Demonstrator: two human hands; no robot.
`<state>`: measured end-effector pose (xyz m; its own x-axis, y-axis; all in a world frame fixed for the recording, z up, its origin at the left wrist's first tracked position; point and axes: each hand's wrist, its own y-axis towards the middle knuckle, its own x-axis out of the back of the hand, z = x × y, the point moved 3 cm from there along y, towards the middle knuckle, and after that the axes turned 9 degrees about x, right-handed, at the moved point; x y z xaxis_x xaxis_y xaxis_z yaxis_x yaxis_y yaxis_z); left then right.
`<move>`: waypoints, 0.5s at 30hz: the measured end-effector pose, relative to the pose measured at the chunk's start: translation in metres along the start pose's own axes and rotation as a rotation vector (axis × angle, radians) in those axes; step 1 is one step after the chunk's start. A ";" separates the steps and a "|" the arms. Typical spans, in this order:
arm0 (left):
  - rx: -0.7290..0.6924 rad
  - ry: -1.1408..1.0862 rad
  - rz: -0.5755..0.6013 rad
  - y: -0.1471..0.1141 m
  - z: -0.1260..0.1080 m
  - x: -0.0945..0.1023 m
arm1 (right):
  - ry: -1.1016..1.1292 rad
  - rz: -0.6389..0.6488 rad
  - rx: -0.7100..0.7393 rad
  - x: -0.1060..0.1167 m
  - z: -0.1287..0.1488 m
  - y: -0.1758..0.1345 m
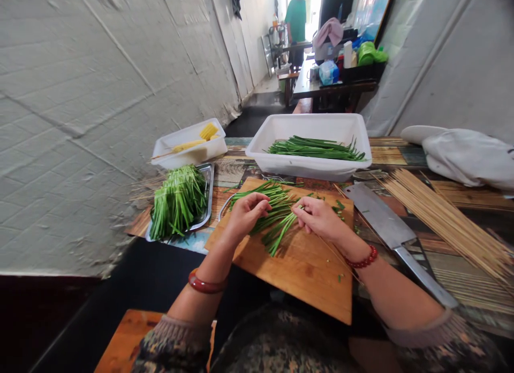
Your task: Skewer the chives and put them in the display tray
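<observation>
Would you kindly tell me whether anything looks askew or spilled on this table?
Slightly: the rectangular wooden cutting board sits askew, its near edge apparently overhanging the multicoloured plank-patterned table, and small green scraps lie scattered on its right side.

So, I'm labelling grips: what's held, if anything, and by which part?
The right hand pinches a bunch of green stalks near one end; for the left hand, I cannot tell.

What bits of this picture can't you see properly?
All in the head view:
Left hand: curled fingers hide whether it pinches anything.
Metal tray: middle covered by green stalks.
Skewer pile: some ends cut off by the right edge.
Far person: top of head cut off by the top edge.
</observation>
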<state>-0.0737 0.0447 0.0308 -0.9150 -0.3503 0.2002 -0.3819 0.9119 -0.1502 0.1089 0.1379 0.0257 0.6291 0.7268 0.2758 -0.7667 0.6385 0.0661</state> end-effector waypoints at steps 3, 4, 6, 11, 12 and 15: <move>-0.142 0.264 -0.030 0.001 0.002 -0.003 | 0.018 0.017 0.002 0.003 0.001 0.000; -0.196 0.354 -0.038 0.002 0.001 -0.006 | 0.031 0.017 0.004 0.004 0.002 0.001; -0.278 0.482 -0.033 0.005 0.001 -0.011 | 0.063 0.017 0.009 0.006 0.002 0.001; -0.329 0.566 -0.005 0.014 -0.001 -0.018 | 0.196 0.001 -0.052 0.007 -0.002 0.001; -0.327 0.570 -0.006 0.016 -0.002 -0.018 | 0.219 -0.005 -0.068 0.007 -0.004 0.001; -0.321 0.622 0.001 0.019 -0.002 -0.018 | 0.244 -0.014 -0.085 0.008 -0.006 0.002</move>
<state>-0.0641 0.0686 0.0267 -0.6345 -0.2499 0.7314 -0.2364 0.9637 0.1241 0.1131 0.1461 0.0223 0.6601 0.7503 0.0354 -0.7504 0.6608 -0.0155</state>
